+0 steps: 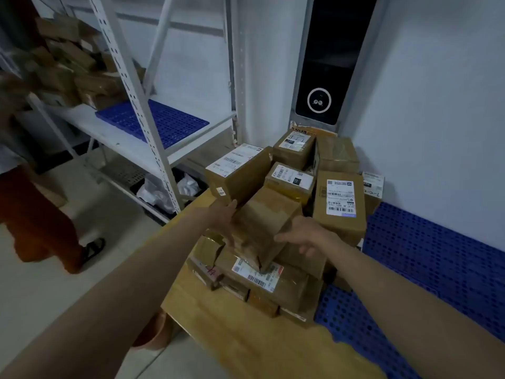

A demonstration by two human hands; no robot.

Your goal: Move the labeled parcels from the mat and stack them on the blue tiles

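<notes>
Both hands on one plain brown parcel (262, 225), tilted, sitting on top of the pile. My left hand (225, 222) lies flat against its left face, fingers (232, 207) straight, pressing, not curled. My right hand (303, 235) is at its lower right edge, fingers (284, 237) spread and loosely bent toward the box; can't tell if they actually wrap it or just touch.

Pile of labeled parcels (338, 201) is in the corner, partly on the wooden mat (232, 332), partly on the blue tiles (437, 258) to the right. Tall box with white barcode label stands upright just right of the held parcel, touching the tiles' side. Flat parcel with barcode label (259, 274) lies directly under the held one, on the mat. More labeled boxes behind, against the wall.

Left: white metal shelf rack (131, 86), a blue tile panel (153, 119) on its shelf, loose cartons (68, 69) heaped at its far left end. Dark panel with a ringed light (319, 101) stands in the corner behind the pile. Another person's leg in rust-coloured trousers (38, 222) at far left, blurred.
</notes>
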